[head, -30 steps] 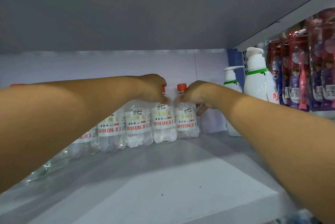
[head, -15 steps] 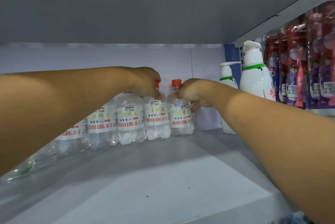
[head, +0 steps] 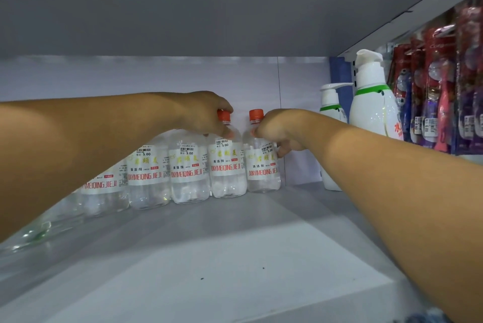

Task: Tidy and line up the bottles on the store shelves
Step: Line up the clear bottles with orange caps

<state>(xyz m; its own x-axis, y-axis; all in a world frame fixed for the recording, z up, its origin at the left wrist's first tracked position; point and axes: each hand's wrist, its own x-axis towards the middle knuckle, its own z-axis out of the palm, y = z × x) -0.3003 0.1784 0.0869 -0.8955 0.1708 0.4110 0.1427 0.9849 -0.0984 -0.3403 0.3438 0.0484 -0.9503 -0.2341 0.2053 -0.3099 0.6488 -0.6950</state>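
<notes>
Clear plastic bottles, red-capped: left hand (head: 206, 113) gripped one neck (head: 226, 166), right hand (head: 274, 129) curled around the end bottle (head: 262, 168). Best nudged gently, labels forward, bases flush.

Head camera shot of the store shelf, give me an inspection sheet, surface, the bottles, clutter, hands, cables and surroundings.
Surface: grey shelf with a few dark specks; another shelf board close overhead.
Job's things: clear bottles with white labels stand in a row along the back, the right-end bottle and its neighbour bottle showing red caps.
Clutter: nothing seen.
Hands: left hand grips the neighbour bottle's neck; right hand grips the right-end bottle's neck.
Cables: nothing seen.
Surroundings: two white pump bottles with green collars to the right; hanging packaged goods beyond them.
</notes>
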